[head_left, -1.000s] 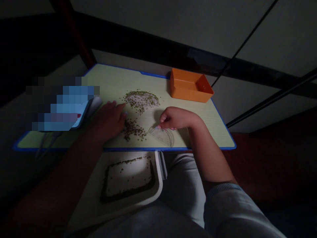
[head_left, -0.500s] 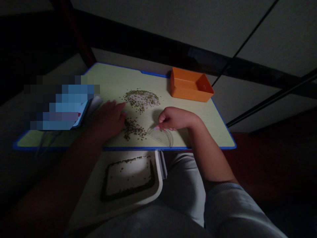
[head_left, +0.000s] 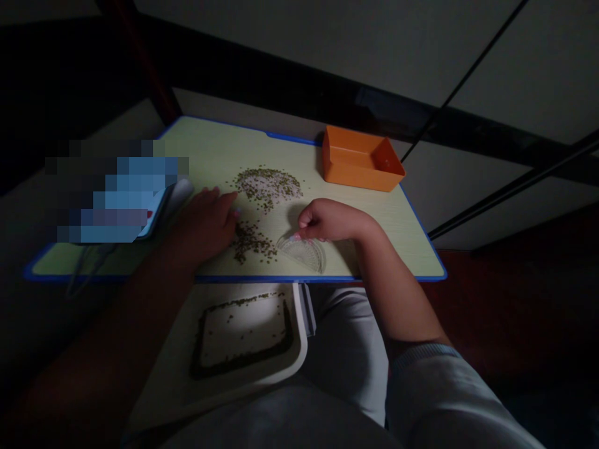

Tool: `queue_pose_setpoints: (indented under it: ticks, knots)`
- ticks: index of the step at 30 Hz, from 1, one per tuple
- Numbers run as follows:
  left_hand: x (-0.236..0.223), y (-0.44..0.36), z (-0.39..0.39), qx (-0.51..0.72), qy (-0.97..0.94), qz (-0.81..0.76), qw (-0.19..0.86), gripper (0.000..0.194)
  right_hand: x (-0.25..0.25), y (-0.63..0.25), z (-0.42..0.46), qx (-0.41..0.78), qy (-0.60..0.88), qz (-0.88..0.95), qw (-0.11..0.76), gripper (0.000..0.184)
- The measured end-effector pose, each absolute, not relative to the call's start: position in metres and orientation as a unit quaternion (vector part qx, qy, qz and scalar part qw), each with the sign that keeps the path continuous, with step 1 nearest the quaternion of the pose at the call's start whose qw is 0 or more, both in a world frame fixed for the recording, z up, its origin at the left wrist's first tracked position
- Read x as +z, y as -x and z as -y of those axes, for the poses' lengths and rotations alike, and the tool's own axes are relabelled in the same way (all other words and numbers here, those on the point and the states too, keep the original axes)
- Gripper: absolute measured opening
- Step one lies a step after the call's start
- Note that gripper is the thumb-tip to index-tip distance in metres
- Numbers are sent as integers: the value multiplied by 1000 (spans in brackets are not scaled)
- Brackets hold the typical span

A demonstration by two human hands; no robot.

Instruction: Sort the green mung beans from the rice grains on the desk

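Observation:
My right hand [head_left: 330,221] is closed in a pinch on the straight edge of a clear protractor [head_left: 304,254], whose curved side faces the table's front edge. Left of the protractor lies a small scattered pile of dark bean-like grains [head_left: 253,243]. Behind it spreads a larger pile of mixed green and pale grains [head_left: 268,185]. My left hand [head_left: 210,224] rests at the left side of the dark grains, its fingers stretched out and apart. Part of that pile is hidden by the hand.
An orange box [head_left: 362,174] stands at the back right of the blue-edged table [head_left: 388,249]. A phone [head_left: 154,215], partly blurred out, leans at the left beside a cable [head_left: 77,271]. Below the front edge is a white basin [head_left: 299,362] with dark green grains along its sides.
The protractor has tilted or shifted very slightly under my right hand. My left hand and both piles look the same.

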State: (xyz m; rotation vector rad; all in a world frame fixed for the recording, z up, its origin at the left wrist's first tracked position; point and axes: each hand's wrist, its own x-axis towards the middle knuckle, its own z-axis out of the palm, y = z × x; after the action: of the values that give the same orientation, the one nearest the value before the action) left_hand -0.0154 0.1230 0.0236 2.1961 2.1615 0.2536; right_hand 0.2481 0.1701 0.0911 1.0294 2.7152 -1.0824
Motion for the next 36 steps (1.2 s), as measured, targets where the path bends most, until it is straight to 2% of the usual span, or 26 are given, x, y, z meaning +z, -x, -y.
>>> queue_pose_setpoints:
  ticks: [10, 36]
  knots:
    - [25, 16, -122, 89, -710, -698, 31, 61, 92, -247, -167, -372, -312, -873, 43, 34]
    - [21, 19, -123, 111, -712, -692, 45, 62, 85, -245, -168, -378, -262, -888, 7, 38]
